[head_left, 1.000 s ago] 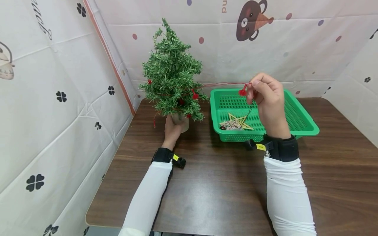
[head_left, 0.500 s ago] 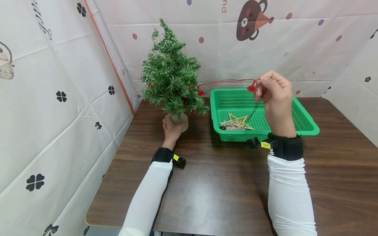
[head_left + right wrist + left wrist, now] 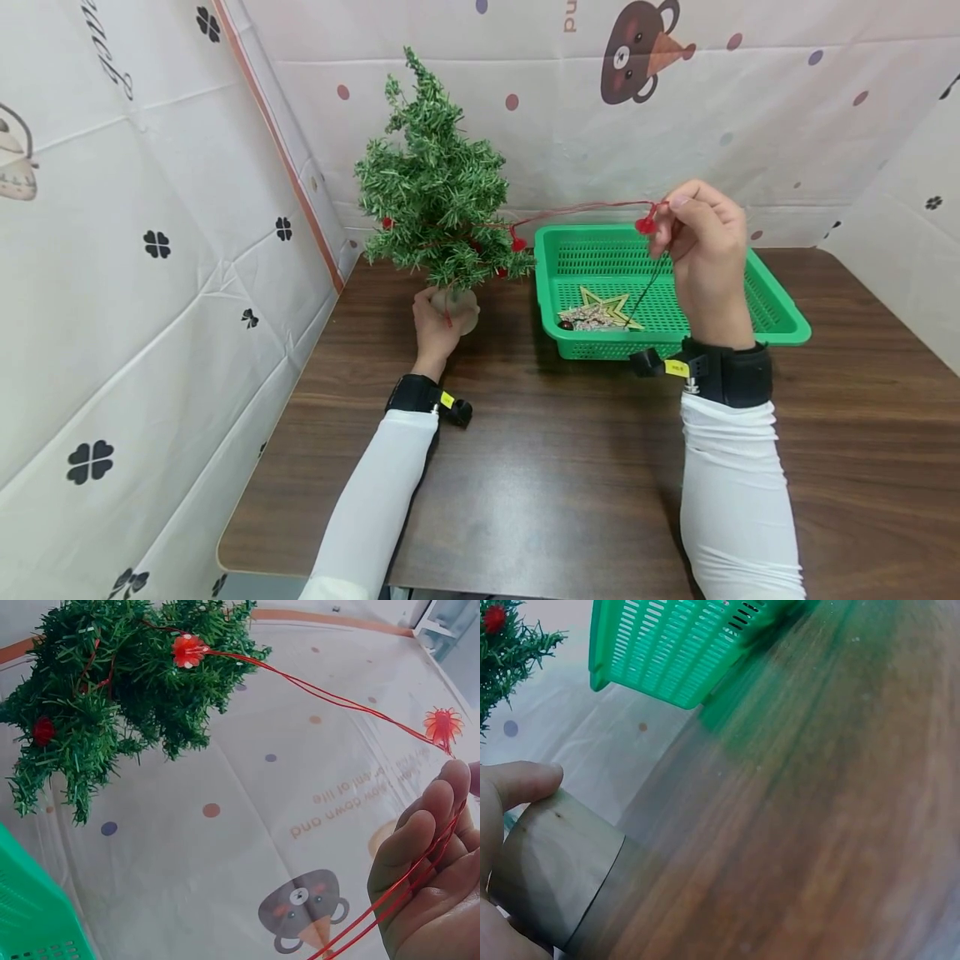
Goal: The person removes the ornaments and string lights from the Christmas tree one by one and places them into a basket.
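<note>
A small green tinsel tree (image 3: 435,179) stands at the back left on a pale wooden base (image 3: 467,312). Low on that base my left hand (image 3: 435,333) grips, its thumb visible along the wood in the left wrist view. A thin doubled red cord (image 3: 577,206) runs from the tree to my right hand (image 3: 705,250), which pinches it between thumb and fingertips above the basket. Red tufted ornaments sit along the cord, one (image 3: 443,726) right at those fingertips and another (image 3: 190,651) against the branches. More cord crosses the palm and hangs below.
A green plastic basket (image 3: 791,333) stands under my right hand, to the right of the tree. Inside lie a gold star (image 3: 626,308), a pale glittery piece (image 3: 588,318) and a dark round bead (image 3: 566,325). Printed cloth (image 3: 300,167) hangs behind and at left.
My right hand has moved right and slightly up, drawing the cord with it. The tree has turned; its front ornaments and a dangling cord end have shifted right. My left hand stays at the base.
</note>
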Tool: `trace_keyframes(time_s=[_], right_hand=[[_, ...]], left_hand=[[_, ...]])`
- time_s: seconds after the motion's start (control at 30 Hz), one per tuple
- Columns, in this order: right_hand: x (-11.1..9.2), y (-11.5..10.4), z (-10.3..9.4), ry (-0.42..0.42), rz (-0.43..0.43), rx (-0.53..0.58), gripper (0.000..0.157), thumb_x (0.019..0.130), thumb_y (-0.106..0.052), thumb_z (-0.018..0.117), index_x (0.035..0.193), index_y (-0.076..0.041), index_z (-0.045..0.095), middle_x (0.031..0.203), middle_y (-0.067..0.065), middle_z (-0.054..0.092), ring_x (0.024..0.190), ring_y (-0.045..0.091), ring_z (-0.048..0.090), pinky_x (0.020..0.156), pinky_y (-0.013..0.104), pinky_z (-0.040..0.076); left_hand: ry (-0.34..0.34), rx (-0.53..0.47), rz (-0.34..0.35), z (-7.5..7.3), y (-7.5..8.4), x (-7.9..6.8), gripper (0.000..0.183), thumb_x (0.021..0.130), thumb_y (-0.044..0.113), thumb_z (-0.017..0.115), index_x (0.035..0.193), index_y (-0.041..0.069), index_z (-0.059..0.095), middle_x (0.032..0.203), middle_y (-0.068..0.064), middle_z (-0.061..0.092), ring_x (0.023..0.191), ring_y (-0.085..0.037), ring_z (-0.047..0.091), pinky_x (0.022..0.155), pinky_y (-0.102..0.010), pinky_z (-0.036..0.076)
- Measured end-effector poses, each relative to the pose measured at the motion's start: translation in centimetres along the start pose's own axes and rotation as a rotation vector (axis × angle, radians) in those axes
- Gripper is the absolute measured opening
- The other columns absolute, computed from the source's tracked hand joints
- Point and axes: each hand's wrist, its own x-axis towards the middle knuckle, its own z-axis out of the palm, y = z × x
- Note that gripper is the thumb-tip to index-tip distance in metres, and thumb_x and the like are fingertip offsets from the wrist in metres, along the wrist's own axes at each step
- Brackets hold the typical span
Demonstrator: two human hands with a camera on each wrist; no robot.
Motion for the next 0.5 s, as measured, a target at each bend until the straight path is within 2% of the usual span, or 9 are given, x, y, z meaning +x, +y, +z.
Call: trace_keyframes(time_s=[0.13,0.27,0.37,0.5], right_hand=[[0.08,0.01,-0.25,0.024,-0.011,-0.006,0.026,0.098,-0.003,0.054,0.074,0.005,0.06,0.059,0.009,0.054,0.049,0.019,0.047,0.049,0.024,0.048],[0.14,0.03,-0.44,0.025,-0.015,-0.016,0.026,0.097,-0.003,0.054,0.074,0.006,0.06,0.058,0.009,0.054,0.048,0.019,0.046,0.048,0.023,0.048],[0.17,0.02,-0.59,0.029,-0.011,-0.013,0.026,0.097,-0.003,0.055,0.074,0.006,0.06,0.059,0.009,0.054,0.049,0.019,0.046,0.048,0.023,0.047],[0.21,-0.08,-0.85,0.054,-0.013,-0.004,0.025,0.097,-0.002,0.055,0.074,0.006,0.06,0.058,0.009,0.054,0.049,0.019,0.046,0.047,0.024,0.046]], left_hand=[[-0.023,0.013,-0.016,-0.02,0.21,-0.02,0.075,0.089,0.014,0.075,0.151,0.003,0.034,0.153,-0.023,0.037,0.141,-0.04,0.039,0.114,-0.056,0.037],[-0.054,0.04,-0.06,-0.13,0.27,-0.07,0.075,0.092,0.015,0.067,0.157,0.005,0.031,0.157,-0.021,0.035,0.144,-0.041,0.036,0.116,-0.056,0.035],[-0.057,0.0,-0.071,-0.14,0.34,-0.11,0.075,0.093,0.013,0.065,0.157,0.005,0.029,0.161,-0.021,0.029,0.146,-0.039,0.034,0.115,-0.052,0.036],[-0.041,-0.053,-0.076,-0.09,0.5,-0.23,0.073,0.093,0.012,0.067,0.155,0.006,0.029,0.161,-0.02,0.022,0.141,-0.037,0.034,0.107,-0.048,0.04]])
